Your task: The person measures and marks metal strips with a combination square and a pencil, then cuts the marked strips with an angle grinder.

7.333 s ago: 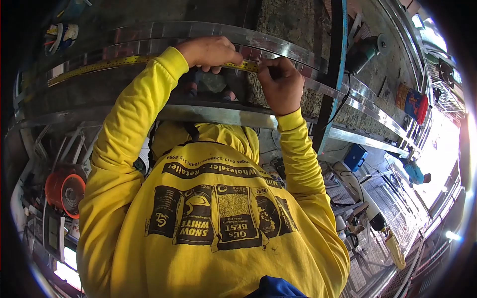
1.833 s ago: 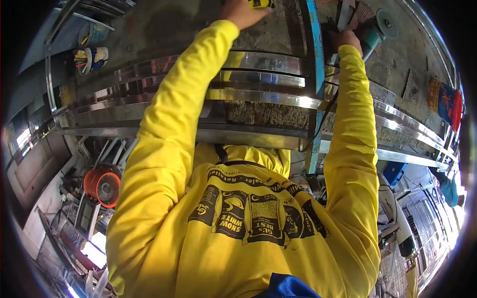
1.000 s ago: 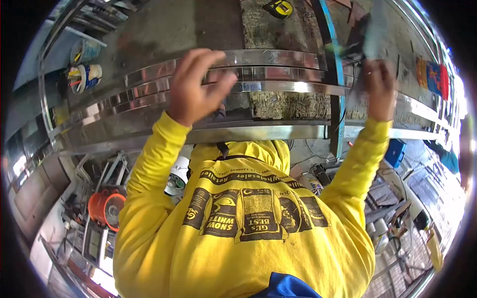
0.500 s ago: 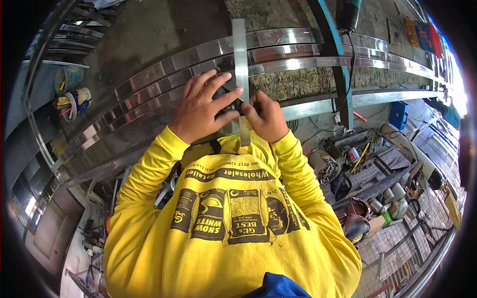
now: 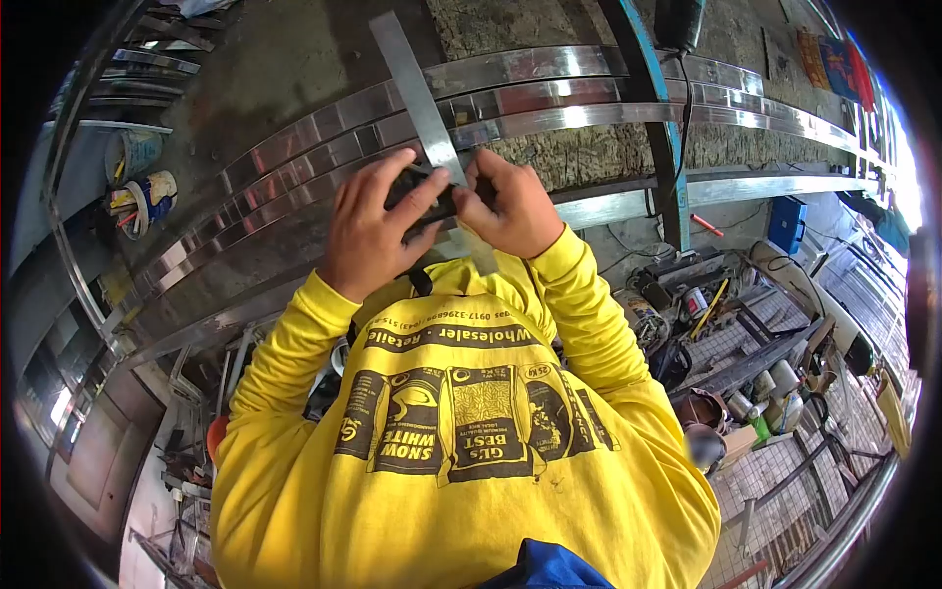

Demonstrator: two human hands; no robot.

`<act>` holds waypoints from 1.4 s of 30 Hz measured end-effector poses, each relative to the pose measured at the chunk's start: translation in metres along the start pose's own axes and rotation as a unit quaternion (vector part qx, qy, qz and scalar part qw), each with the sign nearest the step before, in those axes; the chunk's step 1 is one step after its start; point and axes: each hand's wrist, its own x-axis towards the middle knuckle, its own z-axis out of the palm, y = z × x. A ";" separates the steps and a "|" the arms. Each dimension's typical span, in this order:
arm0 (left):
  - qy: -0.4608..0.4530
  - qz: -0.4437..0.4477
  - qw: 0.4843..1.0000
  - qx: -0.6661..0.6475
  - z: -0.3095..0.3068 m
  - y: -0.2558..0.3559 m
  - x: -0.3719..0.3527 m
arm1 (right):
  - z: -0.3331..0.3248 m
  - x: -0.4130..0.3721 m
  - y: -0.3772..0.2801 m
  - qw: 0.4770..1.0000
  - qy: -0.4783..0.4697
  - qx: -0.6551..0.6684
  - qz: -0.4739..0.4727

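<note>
A long flat metal strip (image 5: 417,93) slants across the middle, its far end tilted to the left and its near end close to my shirt. My left hand (image 5: 373,221) is on its left side, index finger and thumb closed in on the strip and the other fingers spread. From the right, my right hand (image 5: 515,208) pinches the strip's edge between thumb and bent fingers. Something small and dark shows between the hands, mostly covered by the fingers; I cannot make out what it is.
Beyond the hands, several shiny metal tubes (image 5: 549,95) run across, with a blue-edged steel bar (image 5: 648,74) crossing them. A power tool (image 5: 679,22) with a cord lies at the top. Tool-filled buckets (image 5: 152,196) stand left; a cluttered rack (image 5: 751,334) is at right.
The strip has turned, its far end swinging left from nearly straight ahead. Both hands have shifted slightly left with it, staying on its two sides.
</note>
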 end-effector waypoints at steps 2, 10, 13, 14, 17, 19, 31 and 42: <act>-0.012 -0.097 0.990 -0.103 -0.002 0.004 0.001 | 0.009 0.007 -0.005 0.999 0.031 0.034 -0.029; 0.036 -0.032 0.999 -0.025 0.006 -0.034 0.056 | 0.023 -0.001 0.015 0.997 0.043 0.026 0.058; 0.019 0.032 0.998 0.044 0.007 -0.030 0.051 | 0.025 -0.002 0.014 0.991 0.108 0.064 0.056; 0.014 0.050 0.997 0.064 0.007 -0.029 0.051 | 0.026 -0.002 0.018 0.990 0.113 0.069 0.050; -0.018 0.079 0.994 0.066 0.004 -0.037 0.055 | 0.033 -0.003 0.031 0.988 0.122 0.082 0.043; -0.019 0.107 0.992 0.059 0.006 -0.049 0.066 | 0.041 -0.001 0.033 0.988 0.121 0.087 0.050; -0.009 0.154 0.984 0.094 0.013 -0.051 0.049 | 0.021 -0.013 0.031 0.986 0.085 0.072 0.125; -0.024 0.135 0.990 0.014 0.010 -0.054 0.049 | -0.066 -0.055 0.085 0.976 0.122 -0.159 0.084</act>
